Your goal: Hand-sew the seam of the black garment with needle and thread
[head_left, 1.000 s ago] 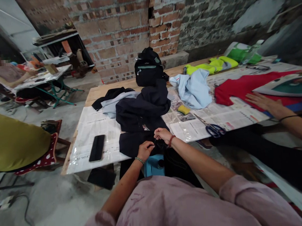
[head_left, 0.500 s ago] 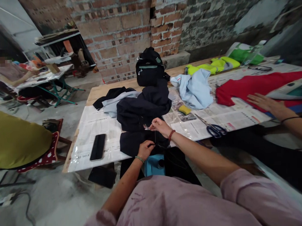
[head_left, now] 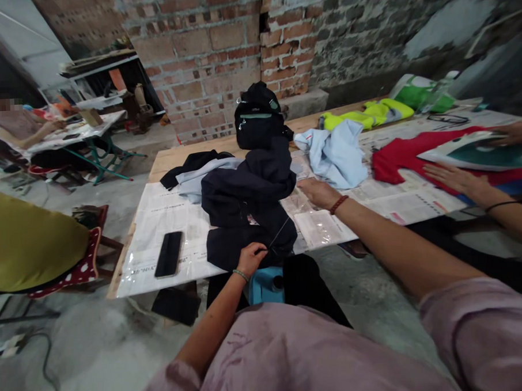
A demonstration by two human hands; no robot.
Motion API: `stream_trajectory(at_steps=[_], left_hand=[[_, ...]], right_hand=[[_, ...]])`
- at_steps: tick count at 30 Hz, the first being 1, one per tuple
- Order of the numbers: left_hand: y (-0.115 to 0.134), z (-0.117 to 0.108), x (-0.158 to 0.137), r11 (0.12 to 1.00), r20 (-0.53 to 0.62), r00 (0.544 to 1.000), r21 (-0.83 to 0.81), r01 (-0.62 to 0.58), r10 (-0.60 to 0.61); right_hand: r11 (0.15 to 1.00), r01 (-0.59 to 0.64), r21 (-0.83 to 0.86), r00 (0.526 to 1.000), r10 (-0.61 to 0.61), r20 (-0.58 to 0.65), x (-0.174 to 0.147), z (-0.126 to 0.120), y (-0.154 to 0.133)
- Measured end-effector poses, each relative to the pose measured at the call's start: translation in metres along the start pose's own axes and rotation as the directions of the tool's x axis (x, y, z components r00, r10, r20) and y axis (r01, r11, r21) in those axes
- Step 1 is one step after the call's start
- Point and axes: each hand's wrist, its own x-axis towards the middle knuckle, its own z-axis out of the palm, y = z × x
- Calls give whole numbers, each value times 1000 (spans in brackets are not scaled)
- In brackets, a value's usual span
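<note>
A dark navy garment (head_left: 247, 181) lies bunched at the table's front edge, its lower part spread flat. My left hand (head_left: 251, 258) is closed in a pinch at the near edge of this cloth. From beside those fingertips a thin pale thread (head_left: 280, 231) runs taut, up and to the right towards my right hand (head_left: 316, 192). That hand is closed, raised off the cloth to its right, with the thread leading to its fingers. Whether a needle is in them is too small to see. My right hand and forearm cover the spot of the yellow sponge and scissors.
A phone (head_left: 169, 254) lies on the newspaper-covered table (head_left: 137, 241). Behind are a black backpack (head_left: 260, 123) and a light blue garment (head_left: 335, 155). At right, a co-worker's hand (head_left: 453, 178) lies flat on a red garment (head_left: 398, 158) beside an iron (head_left: 479, 151) held by another hand.
My right hand has moved right, away from the dark cloth, drawing the thread out. My left hand has stayed put. The co-worker's iron has slid left over the red garment.
</note>
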Motion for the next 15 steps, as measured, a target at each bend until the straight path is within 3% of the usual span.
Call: stream_trajectory(at_steps=[6, 15], left_hand=[[1, 1, 0, 1000, -2, 1000, -5, 3, -3], [6, -1, 1, 1000, -3, 1000, -10, 14, -14]], right_hand=[[956, -180, -230, 984, 178, -32, -9, -45, 47], [874, -361, -326, 933, 337, -128, -22, -109, 80]])
